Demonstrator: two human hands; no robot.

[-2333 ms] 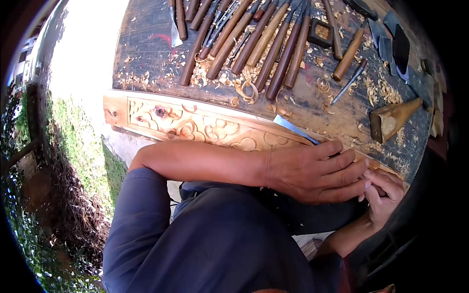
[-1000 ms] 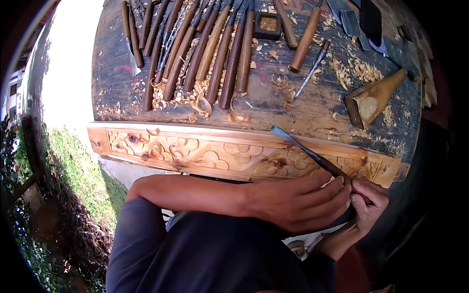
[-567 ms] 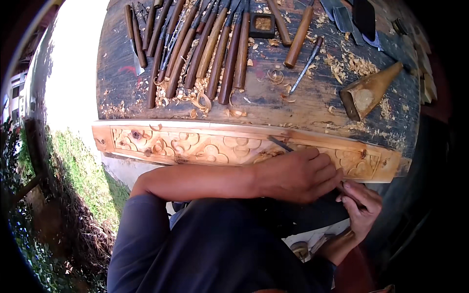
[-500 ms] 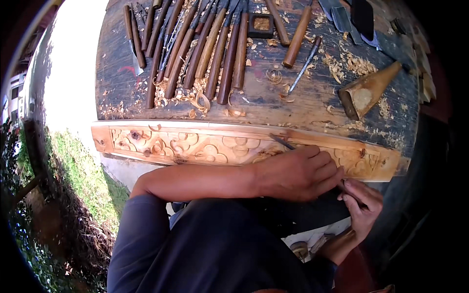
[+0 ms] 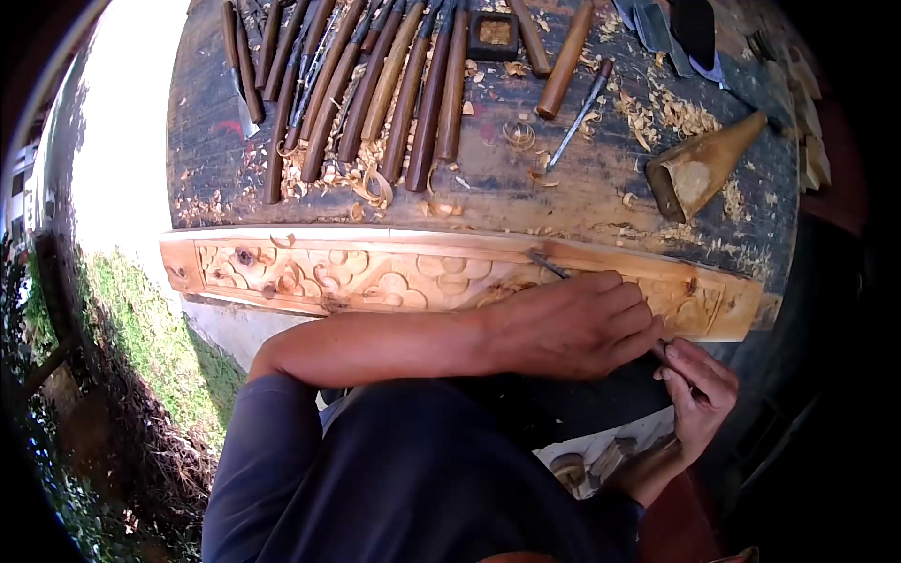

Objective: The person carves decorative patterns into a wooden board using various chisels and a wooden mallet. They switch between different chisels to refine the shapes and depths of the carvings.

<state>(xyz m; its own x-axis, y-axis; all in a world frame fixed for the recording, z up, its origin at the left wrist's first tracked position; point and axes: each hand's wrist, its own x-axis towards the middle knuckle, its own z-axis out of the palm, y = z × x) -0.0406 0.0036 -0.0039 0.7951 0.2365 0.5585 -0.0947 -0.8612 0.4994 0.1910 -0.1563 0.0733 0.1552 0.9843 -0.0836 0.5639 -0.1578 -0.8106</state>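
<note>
A long pale wooden board (image 5: 418, 289) with carved scrolls and flower shapes lies across the near edge of the table. My left hand (image 5: 577, 324) reaches over it from the left, fingers wrapped round the shaft of a carving chisel (image 5: 547, 266). The chisel's dark blade slants up and left from that fist, its tip at the board's carved face near the far edge. My right hand (image 5: 699, 380), just off the board's near edge, grips the handle end. Most of the handle is hidden by my fingers.
Several wooden-handled chisels (image 5: 399, 94) lie in a row at the far left of the worktable (image 5: 563, 211). A wooden mallet (image 5: 709, 169) rests at the right, near a loose thin chisel (image 5: 580, 114). A small dark square box (image 5: 493, 36) stands at the back. Curled shavings (image 5: 690, 115) litter the table.
The chisel tip has moved slightly to the right along the board, and both hands have shifted a little with it. The whole view has drifted slightly; both grips look the same.
</note>
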